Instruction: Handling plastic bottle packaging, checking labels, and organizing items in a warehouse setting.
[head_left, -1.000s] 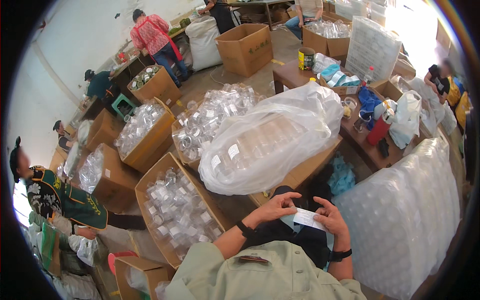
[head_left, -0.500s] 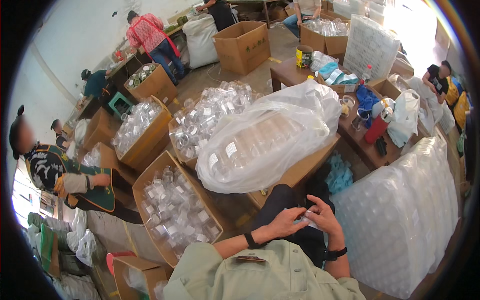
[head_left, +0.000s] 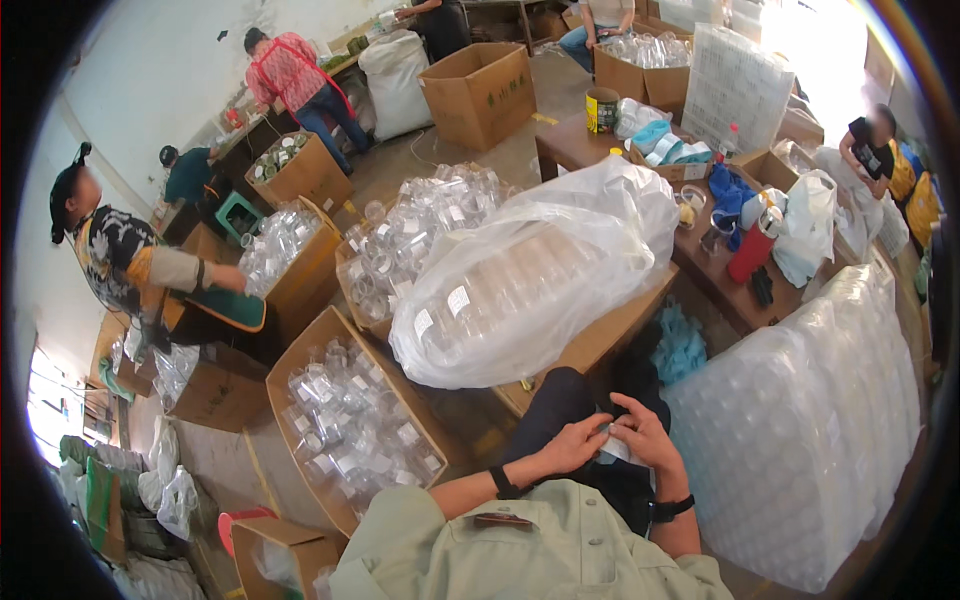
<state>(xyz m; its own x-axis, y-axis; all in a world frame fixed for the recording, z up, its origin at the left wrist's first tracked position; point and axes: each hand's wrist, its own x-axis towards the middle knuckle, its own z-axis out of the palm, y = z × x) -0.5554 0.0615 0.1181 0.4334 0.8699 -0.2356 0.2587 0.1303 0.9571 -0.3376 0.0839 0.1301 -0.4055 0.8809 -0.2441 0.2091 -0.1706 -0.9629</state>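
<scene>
Over my lap, my left hand (head_left: 572,443) and my right hand (head_left: 645,433) come together, fingertips pinched closely. Between them is a small white piece (head_left: 614,450) that looks like paper or a label, partly covered by the fingers. My right index finger is bent above it. Just beyond my knees lies a big clear plastic bag (head_left: 540,270) of transparent jars in rows, some bearing white labels, on top of a cardboard box (head_left: 610,335). To the left of my hands, a carton (head_left: 283,377) is filled with loose clear jars (head_left: 355,425).
Wrapped clear jars (head_left: 790,430) stand in a large pack on the right. A brown table (head_left: 735,300) carries a red flask (head_left: 755,245) and cloths. More jar-filled cartons (head_left: 330,255) stand ahead. A person (head_left: 110,245) leans over boxes at the left; other people work farther back.
The person at the left has leaned forward, reaching an arm toward a carton of jars. My hands have shifted slightly, and more of the white piece shows between them.
</scene>
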